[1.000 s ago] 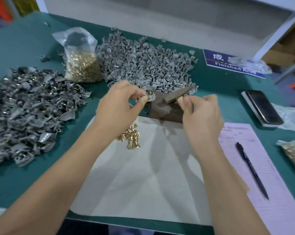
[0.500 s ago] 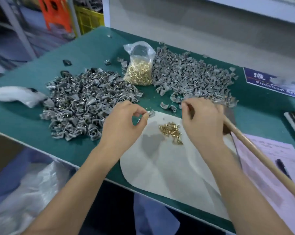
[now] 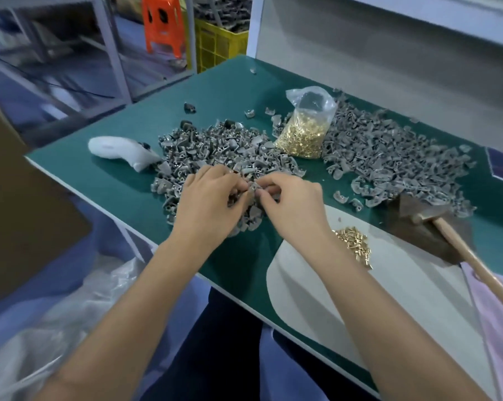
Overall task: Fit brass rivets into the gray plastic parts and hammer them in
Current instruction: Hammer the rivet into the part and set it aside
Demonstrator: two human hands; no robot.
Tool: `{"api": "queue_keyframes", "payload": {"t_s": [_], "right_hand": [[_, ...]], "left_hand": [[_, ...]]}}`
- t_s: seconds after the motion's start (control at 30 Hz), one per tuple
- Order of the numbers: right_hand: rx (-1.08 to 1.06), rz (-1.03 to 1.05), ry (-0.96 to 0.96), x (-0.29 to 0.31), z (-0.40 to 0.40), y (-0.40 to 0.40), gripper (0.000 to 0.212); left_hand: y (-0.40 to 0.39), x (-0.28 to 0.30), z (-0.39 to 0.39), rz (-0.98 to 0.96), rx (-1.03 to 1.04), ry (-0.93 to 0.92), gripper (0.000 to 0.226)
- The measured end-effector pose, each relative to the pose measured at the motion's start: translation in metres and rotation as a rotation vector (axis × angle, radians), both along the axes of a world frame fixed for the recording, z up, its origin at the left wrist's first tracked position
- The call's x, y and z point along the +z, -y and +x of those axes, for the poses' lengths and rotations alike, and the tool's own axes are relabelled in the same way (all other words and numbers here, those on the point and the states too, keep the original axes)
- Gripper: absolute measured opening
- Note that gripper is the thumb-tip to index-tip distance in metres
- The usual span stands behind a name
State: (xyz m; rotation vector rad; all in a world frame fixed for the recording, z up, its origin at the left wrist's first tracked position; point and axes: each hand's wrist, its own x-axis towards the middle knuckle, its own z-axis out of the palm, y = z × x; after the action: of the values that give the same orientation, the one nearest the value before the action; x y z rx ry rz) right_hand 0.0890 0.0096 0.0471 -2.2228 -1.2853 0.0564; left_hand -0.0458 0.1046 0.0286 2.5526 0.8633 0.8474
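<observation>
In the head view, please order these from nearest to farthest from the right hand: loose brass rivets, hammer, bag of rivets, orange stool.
From the right hand:
1. Loose brass rivets, beside its wrist.
2. Hammer, farther right.
3. Bag of rivets, behind, between the gray piles.
4. Orange stool, on the floor beyond the table.

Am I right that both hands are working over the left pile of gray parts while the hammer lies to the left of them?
Not quite. In the head view the left hand and right hand do meet over the left pile of gray parts, but the hammer lies to their right, on a dark block beside the loose rivets.
</observation>
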Motion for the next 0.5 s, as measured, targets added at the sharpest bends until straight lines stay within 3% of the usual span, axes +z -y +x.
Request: {"api": "queue_keyframes", "payload": {"t_s": [0.23,0.33,0.5], "right_hand": [[-0.021,0.024,-0.006,0.002,0.007,0.005,0.01],[-0.095,0.026,-0.036,0.004,0.033,0.035,0.011],[-0.258,0.0,-0.054,0.003,0.069,0.101,0.01]], "left_hand": [[0.001,0.008,-0.002,-0.016,0.0,0.065,0.017],[0.019,0.012,0.014,-0.038,-0.133,0.102,0.012],[0.06,0.011,0.062,-0.058,-0.395,-0.004,0.01]]}}
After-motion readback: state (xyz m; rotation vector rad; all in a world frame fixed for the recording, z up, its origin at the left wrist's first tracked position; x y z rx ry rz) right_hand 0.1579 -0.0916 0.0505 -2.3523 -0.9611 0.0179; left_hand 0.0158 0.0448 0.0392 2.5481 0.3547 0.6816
